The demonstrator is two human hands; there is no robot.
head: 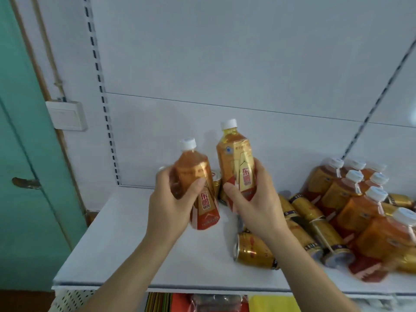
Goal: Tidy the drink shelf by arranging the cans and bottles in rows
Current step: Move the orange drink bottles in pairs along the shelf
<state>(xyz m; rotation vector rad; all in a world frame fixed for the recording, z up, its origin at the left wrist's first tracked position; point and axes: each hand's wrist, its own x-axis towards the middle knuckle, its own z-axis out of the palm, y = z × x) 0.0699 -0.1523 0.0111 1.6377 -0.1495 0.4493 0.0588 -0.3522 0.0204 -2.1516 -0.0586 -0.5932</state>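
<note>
left hand (167,203): I see it gripping bottle A (198,188), amber, white cap, tilted above shelf (117,255)
right hand (256,203): gripping bottle B (236,161), yellower, upright
pile (351,217): roughly 7 bottles, 6+ gold cans, lying jumbled on the right

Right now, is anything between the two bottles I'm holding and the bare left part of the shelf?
Nothing visible. The left bottle and right bottle hang above bare shelf; the lying cans are to the right.

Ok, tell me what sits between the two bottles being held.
In the head view, a gold can standing on the shelf shows in the gap between the left bottle and right bottle.
</note>
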